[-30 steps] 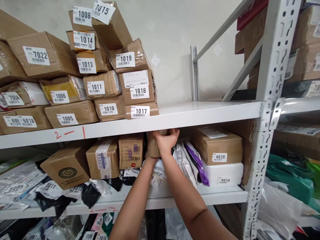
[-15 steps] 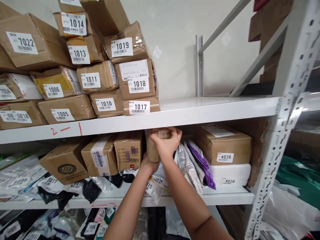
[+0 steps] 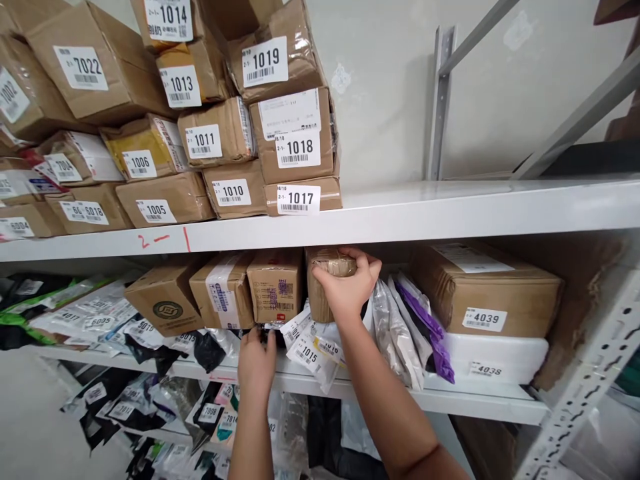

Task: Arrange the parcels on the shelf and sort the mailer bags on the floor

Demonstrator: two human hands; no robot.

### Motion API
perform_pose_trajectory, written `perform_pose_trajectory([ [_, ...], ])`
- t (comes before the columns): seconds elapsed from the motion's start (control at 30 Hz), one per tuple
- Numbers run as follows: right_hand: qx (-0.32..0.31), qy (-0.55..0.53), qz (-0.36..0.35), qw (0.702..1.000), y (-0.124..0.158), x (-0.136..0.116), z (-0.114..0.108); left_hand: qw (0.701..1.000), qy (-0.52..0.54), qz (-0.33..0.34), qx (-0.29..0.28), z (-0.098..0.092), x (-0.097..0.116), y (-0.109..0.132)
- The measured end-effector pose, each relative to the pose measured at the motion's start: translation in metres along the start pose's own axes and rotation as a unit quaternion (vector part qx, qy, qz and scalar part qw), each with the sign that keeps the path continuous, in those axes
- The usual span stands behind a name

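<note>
My right hand [image 3: 350,280] is closed around the upper part of a small upright brown cardboard box [image 3: 321,303], thumb across its front and fingers over its right side. The box stands on the lower shelf, just under the upper shelf's edge. Below and left of it, my left hand [image 3: 257,360] has its fingers and thumb at a black plastic parcel [image 3: 277,335] under a cardboard box with purple print [image 3: 274,287]. Its fingertips are partly hidden against the dark plastic. White bagged parcels, one labelled 1015 [image 3: 307,353], hang between my hands over the shelf front.
The upper shelf [image 3: 425,212] carries stacked, numbered boxes at left. Right of my hand stand grey and purple bags [image 3: 400,327], then box 4039 [image 3: 485,300] on a white parcel 4038 [image 3: 495,357]. A perforated metal post [image 3: 585,393] rises at right. More bagged parcels fill the level below.
My left hand has left the small box's underside and moved left and down to the black parcel. My right hand stays on the box. The view has shifted left.
</note>
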State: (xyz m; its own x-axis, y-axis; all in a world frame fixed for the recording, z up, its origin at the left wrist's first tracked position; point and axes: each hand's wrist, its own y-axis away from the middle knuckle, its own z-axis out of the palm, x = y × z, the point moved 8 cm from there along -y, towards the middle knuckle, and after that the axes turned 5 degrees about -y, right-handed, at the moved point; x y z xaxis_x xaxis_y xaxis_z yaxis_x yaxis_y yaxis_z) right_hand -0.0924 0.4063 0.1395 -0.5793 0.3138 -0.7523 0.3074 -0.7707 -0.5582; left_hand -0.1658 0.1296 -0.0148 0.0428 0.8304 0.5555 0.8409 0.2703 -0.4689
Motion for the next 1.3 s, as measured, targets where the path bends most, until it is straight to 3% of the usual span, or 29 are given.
perform_pose_trajectory([
  [0.13, 0.003, 0.004, 0.011, 1.000, -0.001, 0.000, -0.001, 0.994, -0.006, -0.096, 0.044, 0.025, -0.013, -0.012],
  [0.2, 0.003, 0.009, 0.011, 1.000, 0.002, -0.002, -0.001, 0.990, -0.018, -0.137, 0.032, 0.030, -0.016, -0.018],
  [0.33, 0.004, 0.020, -0.004, 1.000, 0.013, -0.009, 0.001, 0.995, -0.044, -0.078, -0.043, 0.042, -0.015, -0.036],
  [0.47, 0.002, 0.026, -0.007, 1.000, 0.021, -0.011, 0.004, 0.997, -0.023, -0.045, -0.058, 0.050, -0.023, -0.042],
  [0.7, -0.017, 0.029, -0.012, 0.999, 0.024, -0.011, 0.007, 0.997, 0.063, -0.015, 0.040, 0.033, -0.034, -0.018],
  [0.83, -0.039, 0.027, -0.025, 0.999, 0.032, -0.011, 0.009, 0.996, 0.076, -0.043, 0.025, 0.029, -0.044, -0.008],
  [0.93, -0.069, 0.044, -0.026, 0.996, 0.037, -0.011, 0.011, 0.987, 0.111, -0.053, 0.106, 0.013, -0.041, 0.010],
  [1.03, -0.115, 0.060, -0.038, 0.991, 0.039, -0.010, 0.010, 0.958, 0.146, -0.002, 0.247, -0.018, -0.015, 0.041],
  [1.1, -0.156, 0.063, -0.059, 0.984, 0.039, -0.008, 0.009, 0.936, 0.142, 0.105, 0.304, -0.040, 0.024, 0.057],
  [1.2, -0.224, 0.046, -0.076, 0.970, 0.038, -0.003, 0.002, 0.895, 0.103, 0.303, 0.309, -0.062, 0.098, 0.069],
  [1.3, -0.277, 0.008, -0.072, 0.958, 0.032, 0.001, -0.010, 0.864, 0.074, 0.418, 0.270, -0.064, 0.156, 0.066],
])
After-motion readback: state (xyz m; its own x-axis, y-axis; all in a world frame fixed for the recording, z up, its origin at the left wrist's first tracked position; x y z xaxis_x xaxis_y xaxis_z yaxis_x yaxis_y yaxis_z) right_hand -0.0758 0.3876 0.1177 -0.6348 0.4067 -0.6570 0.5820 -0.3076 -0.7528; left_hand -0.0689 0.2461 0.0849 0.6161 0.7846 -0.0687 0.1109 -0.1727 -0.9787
